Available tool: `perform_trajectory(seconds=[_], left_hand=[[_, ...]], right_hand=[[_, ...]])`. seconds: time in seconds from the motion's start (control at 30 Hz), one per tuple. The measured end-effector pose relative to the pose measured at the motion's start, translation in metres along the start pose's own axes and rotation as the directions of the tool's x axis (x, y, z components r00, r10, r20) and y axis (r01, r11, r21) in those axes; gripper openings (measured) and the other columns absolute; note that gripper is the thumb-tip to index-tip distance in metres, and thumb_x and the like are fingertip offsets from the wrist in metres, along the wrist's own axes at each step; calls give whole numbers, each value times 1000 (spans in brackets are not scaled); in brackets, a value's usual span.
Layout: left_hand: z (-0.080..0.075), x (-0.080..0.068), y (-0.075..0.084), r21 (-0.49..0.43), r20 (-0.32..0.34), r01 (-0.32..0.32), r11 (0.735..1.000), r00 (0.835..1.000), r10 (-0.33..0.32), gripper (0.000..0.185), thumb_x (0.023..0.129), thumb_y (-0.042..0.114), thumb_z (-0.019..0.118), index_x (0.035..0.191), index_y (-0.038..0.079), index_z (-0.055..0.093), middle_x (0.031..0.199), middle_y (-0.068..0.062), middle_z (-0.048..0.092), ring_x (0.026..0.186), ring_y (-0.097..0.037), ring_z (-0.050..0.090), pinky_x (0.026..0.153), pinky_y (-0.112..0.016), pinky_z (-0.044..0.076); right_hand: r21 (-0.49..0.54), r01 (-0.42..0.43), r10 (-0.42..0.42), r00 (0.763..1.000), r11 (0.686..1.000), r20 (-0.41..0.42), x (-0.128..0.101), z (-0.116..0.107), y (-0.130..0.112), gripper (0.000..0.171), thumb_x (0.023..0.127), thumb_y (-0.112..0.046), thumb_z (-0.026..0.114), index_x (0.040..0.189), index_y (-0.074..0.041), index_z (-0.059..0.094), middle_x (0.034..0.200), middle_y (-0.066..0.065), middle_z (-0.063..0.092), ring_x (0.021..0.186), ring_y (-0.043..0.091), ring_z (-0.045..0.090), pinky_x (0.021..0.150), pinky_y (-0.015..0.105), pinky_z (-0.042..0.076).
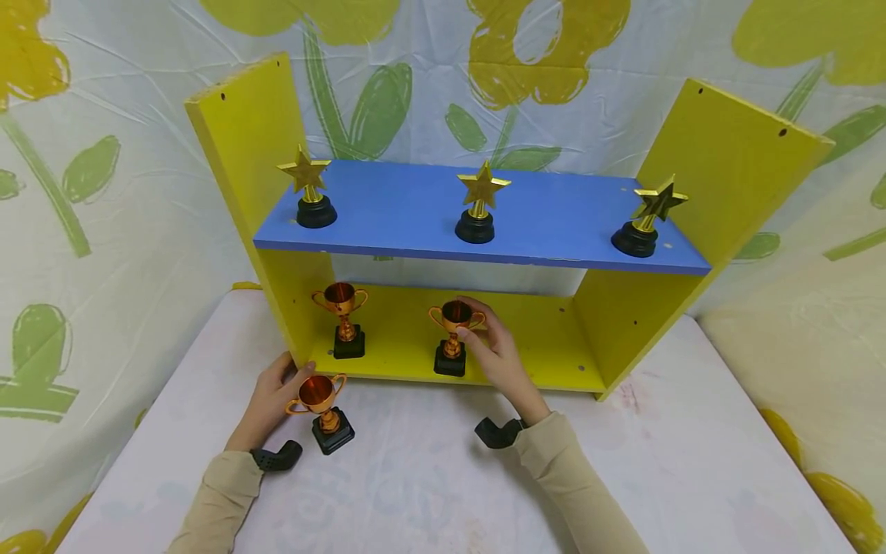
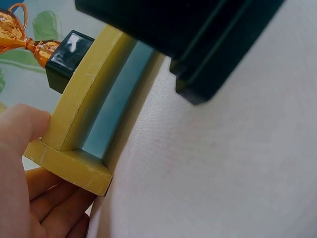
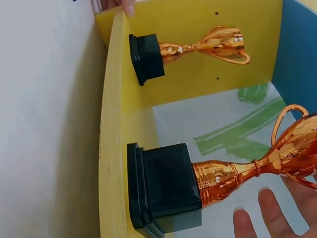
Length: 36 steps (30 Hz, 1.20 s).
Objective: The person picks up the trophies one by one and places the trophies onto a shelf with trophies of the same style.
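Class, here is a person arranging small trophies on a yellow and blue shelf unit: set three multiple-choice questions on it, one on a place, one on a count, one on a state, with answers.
1. Where does the cup trophy by the left hand stand?
A. on the blue shelf
B. on the white table in front of the unit
C. on the yellow bottom board

2. How many star trophies stand on the blue shelf?
A. two
B. three
C. five

3. What is the right hand doing?
A. lying flat on the table
B. holding a star trophy
C. its fingers are at the bowl of the middle cup trophy

Answers: 1 B, its black base sits on the table outside the unit. 2 B, left, middle and right stars show. 3 C, the fingers meet the cup's bowl on the bottom board.
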State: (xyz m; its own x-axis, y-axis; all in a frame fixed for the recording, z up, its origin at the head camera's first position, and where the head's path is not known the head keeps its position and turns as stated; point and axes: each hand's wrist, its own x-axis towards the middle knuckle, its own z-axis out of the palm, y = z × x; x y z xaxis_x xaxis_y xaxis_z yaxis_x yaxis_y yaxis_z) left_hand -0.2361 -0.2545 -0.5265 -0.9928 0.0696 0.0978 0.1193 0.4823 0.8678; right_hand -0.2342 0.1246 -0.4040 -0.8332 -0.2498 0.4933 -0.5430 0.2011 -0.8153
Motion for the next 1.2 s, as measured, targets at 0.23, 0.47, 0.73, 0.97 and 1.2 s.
perform_trajectory(seconds=[0.23,0.47,0.73,0.97,1.2], left_hand=[[1,-1,2,-3,-3,6,1000,1000,-6,64,100,45,55,149,8,40,148,-17,46,140,-38,35,112,-63,25],[1,-2,4,-5,-10,7,1000,1000,-7,63,100,44,56,148,7,41,147,-18,47,139,-39,36,112,-63,26],[1,-1,3,-4,-5,13,1000,1000,-13,64,100,45,55,149,8,40,148,-17,46,140,-39,36,112,-63,26],[0,-2,4,-7,-8,7,1000,1000,-7,63,100,44,56,149,8,41,148,-17,46,140,-38,37,112,-62,26],[0,-1,3,-2,-2,14,1000,1000,-14,64,100,46,56,149,8,40,148,-17,46,140,-39,36,112,-63,26]], right_hand=[[-10,-14,14,1000,1000,-7,1,0,-2,45,95,7,58,139,8,47,135,26,53,104,25,53,92,50,52],[-27,6,-6,1000,1000,-7,0,-1,-2,48,94,8,58,141,10,44,141,29,48,107,25,52,90,51,52],[0,1,-1,1000,1000,-27,0,-2,-3,45,94,8,60,137,11,47,132,28,52,106,24,53,89,39,54],[-2,6,-6,999,1000,-38,1,-3,-3,45,94,8,60,136,12,47,132,30,52,108,36,53,88,30,53],[-8,41,-42,995,999,-95,0,-4,-7,49,92,11,59,138,14,44,136,33,48,119,41,50,93,54,50]])
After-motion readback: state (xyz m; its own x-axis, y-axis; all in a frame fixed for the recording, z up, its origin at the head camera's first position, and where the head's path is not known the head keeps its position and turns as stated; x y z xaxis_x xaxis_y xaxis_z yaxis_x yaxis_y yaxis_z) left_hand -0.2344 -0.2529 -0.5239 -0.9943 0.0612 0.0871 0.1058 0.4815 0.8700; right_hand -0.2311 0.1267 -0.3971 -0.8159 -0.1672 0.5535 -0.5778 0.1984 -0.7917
